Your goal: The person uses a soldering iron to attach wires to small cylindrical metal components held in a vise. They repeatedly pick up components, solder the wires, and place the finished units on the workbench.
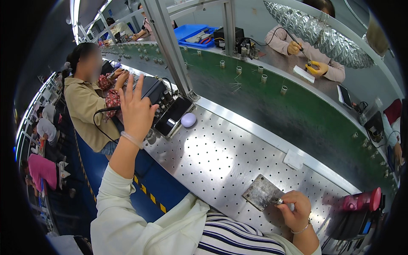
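Observation:
My left hand (138,106) is raised at the left, its fingers stretched out and apart, with nothing visible in it. It is nearest to a black box-shaped device (154,89) and a black phone (174,117), which leans over the perforated metal worktop (221,153). Near the front edge, the fingers of my right hand (296,209) pinch a small metal cylinder (278,201). That cylinder is at the right corner of a worn square metal plate (260,189); whether it touches the plate I cannot tell.
Beyond the worktop runs a green conveyor belt (255,97) carrying several small metal cylinders. A purple rounded object (188,120) sits beside the phone, a folded white cloth (293,160) by the rail, a pink cup (361,199) at right. Co-workers sit left and across; a metal post (168,46) rises ahead.

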The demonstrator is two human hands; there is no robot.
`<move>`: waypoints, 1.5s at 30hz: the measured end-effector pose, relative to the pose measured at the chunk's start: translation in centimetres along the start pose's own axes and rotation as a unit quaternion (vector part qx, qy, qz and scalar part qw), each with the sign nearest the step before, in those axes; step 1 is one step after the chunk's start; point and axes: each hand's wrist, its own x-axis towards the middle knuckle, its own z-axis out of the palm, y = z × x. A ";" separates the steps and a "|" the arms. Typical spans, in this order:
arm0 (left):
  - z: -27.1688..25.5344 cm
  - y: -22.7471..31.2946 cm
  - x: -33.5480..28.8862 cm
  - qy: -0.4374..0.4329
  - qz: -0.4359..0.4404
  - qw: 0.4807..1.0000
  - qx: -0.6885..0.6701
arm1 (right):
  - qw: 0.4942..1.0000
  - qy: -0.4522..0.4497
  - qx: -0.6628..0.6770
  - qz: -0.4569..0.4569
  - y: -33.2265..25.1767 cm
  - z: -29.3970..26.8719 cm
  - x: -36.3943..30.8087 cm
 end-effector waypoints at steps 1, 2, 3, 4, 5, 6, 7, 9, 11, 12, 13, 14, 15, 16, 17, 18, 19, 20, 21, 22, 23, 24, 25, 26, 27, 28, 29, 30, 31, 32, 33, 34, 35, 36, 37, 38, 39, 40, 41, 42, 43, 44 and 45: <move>-1.1 1.0 0.3 0.013 0.004 0.998 -0.066 | 1.000 0.002 0.002 0.001 0.0 -0.1 0.1; -1.8 2.0 0.3 0.025 0.009 0.991 -0.134 | 1.000 -0.005 0.006 -0.001 -0.1 -0.2 0.5; -2.2 3.5 0.1 0.034 0.015 0.977 -0.208 | 1.000 -0.010 0.005 0.003 -0.4 -0.1 0.8; -2.6 5.0 -0.3 0.014 -0.008 0.955 -0.297 | 1.000 -0.016 0.003 0.009 -0.6 -0.1 1.0; -2.8 6.1 -1.3 -0.038 -0.038 0.903 -0.426 | 1.000 -0.026 0.006 0.012 -0.8 -0.1 0.8; -2.3 7.5 -2.0 -0.068 -0.053 0.842 -0.533 | 0.999 -0.034 0.014 0.007 -0.3 0.1 1.0; -1.8 9.7 -2.7 -0.113 -0.064 0.770 -0.624 | 0.999 -0.043 0.021 0.002 -0.1 0.1 0.8; -1.5 13.5 -3.9 -0.266 -0.140 0.619 -0.726 | 1.000 -0.010 0.008 -0.016 0.1 0.2 0.8; -2.9 16.5 -4.6 -0.406 -0.228 0.413 -0.783 | 1.000 0.002 -0.006 -0.016 -0.1 -0.1 0.4; -2.9 17.0 -5.3 -0.426 -0.245 0.372 -0.788 | 1.000 -0.012 0.005 -0.024 -0.1 -0.1 0.7; -3.0 18.0 -6.1 -0.451 -0.258 0.319 -0.793 | 0.999 -0.026 0.008 -0.022 -0.2 -0.2 1.1; -2.9 18.9 -7.0 -0.475 -0.265 0.290 -0.787 | 0.999 -0.039 0.007 -0.017 -0.4 -0.4 1.1; -2.9 19.3 -7.4 -0.496 -0.270 0.271 -0.780 | 0.999 -0.036 0.008 -0.015 -0.3 -0.5 1.1; -2.9 19.8 -7.8 -0.515 -0.275 0.251 -0.772 | 0.999 -0.033 0.010 -0.013 -0.3 -0.4 1.0; -3.0 20.0 -8.0 -0.520 -0.273 0.238 -0.773 | 0.999 -0.030 0.016 -0.017 -0.2 -0.2 1.1; -3.2 20.3 -8.1 -0.525 -0.272 0.224 -0.775 | 0.999 -0.029 0.016 -0.015 -0.1 -0.3 1.0; -3.4 20.6 -8.2 -0.529 -0.272 0.210 -0.776 | 0.999 -0.029 0.015 -0.013 -0.1 -0.4 0.9; -3.5 20.8 -8.0 -0.533 -0.272 0.210 -0.773 | 0.999 -0.029 0.019 -0.017 0.0 -0.4 0.9; -3.7 21.0 -8.0 -0.535 -0.268 0.208 -0.774 | 0.999 -0.025 0.018 -0.016 0.0 -0.4 0.9; -3.9 21.3 -8.0 -0.537 -0.265 0.205 -0.774 | 1.000 -0.022 0.016 -0.016 0.0 -0.5 0.8; -4.0 21.5 -7.9 -0.536 -0.262 0.204 -0.776 | 1.000 -0.019 0.015 -0.017 0.0 -0.5 0.9; -4.2 21.6 -7.9 -0.533 -0.261 0.205 -0.778 | 1.000 -0.018 0.018 -0.018 0.0 -0.4 0.9; -4.4 21.6 -7.9 -0.529 -0.259 0.206 -0.781 | 0.999 -0.016 0.022 -0.019 0.0 -0.4 0.8; -4.5 21.7 -7.8 -0.526 -0.257 0.206 -0.784 | 0.999 -0.015 0.024 -0.020 0.1 -0.3 0.8; -4.6 21.8 -7.6 -0.524 -0.249 0.221 -0.784 | 0.999 -0.012 0.026 -0.022 0.1 -0.3 0.8; -4.7 21.8 -7.4 -0.522 -0.241 0.235 -0.784 | 0.999 -0.010 0.029 -0.024 0.2 -0.3 0.7; -4.9 21.7 -7.2 -0.519 -0.233 0.249 -0.784 | 0.999 -0.008 0.033 -0.026 0.2 -0.2 0.7; -5.1 21.6 -6.9 -0.521 -0.212 0.270 -0.781 | 0.999 -0.008 0.030 -0.026 0.2 -0.3 0.8; -5.2 21.5 -6.5 -0.524 -0.191 0.289 -0.778 | 0.999 -0.008 0.027 -0.026 0.1 -0.3 0.8; -5.3 21.3 -6.1 -0.524 -0.170 0.310 -0.775 | 0.999 -0.010 0.025 -0.027 0.0 -0.3 0.9; -5.3 21.1 -5.6 -0.538 -0.135 0.323 -0.767 | 0.999 -0.009 0.023 -0.026 -0.1 -0.4 0.9; -5.1 21.0 -4.9 -0.550 -0.099 0.336 -0.758 | 0.999 -0.009 0.020 -0.025 -0.1 -0.4 0.8; -5.1 20.8 -4.3 -0.561 -0.063 0.349 -0.748 | 0.999 -0.009 0.018 -0.025 -0.2 -0.4 0.9; -5.2 20.8 -3.7 -0.564 -0.016 0.384 -0.730 | 1.000 -0.009 0.017 -0.024 -0.2 -0.4 0.9; -5.3 20.8 -3.0 -0.566 0.032 0.419 -0.710 | 1.000 -0.008 0.016 -0.022 -0.3 -0.3 0.8; -5.5 20.7 -2.4 -0.565 0.079 0.451 -0.686 | 1.000 -0.007 0.015 -0.019 -0.3 -0.3 0.8; -5.8 20.7 -1.9 -0.559 0.122 0.481 -0.664 | 1.000 -0.005 0.013 -0.015 -0.4 -0.3 0.8; -6.1 20.8 -1.4 -0.551 0.165 0.510 -0.640 | 1.000 -0.003 0.011 -0.010 -0.5 -0.3 0.8; -6.3 20.8 -1.2 -0.542 0.207 0.537 -0.613 | 1.000 0.000 0.010 -0.005 -0.6 -0.2 0.7; -6.5 20.9 -1.2 -0.518 0.245 0.568 -0.591 | 1.000 -0.005 0.014 0.009 -0.6 -0.2 0.7; -6.6 21.1 -1.2 -0.493 0.282 0.597 -0.567 | 1.000 -0.010 0.018 0.023 -0.7 -0.2 0.6; -6.7 21.3 -1.2 -0.466 0.319 0.623 -0.542 | 0.999 -0.015 0.021 0.038 -0.8 -0.2 0.5; -6.8 21.5 -1.3 -0.452 0.318 0.632 -0.543 | 0.998 -0.017 0.033 0.056 -0.9 -0.3 0.4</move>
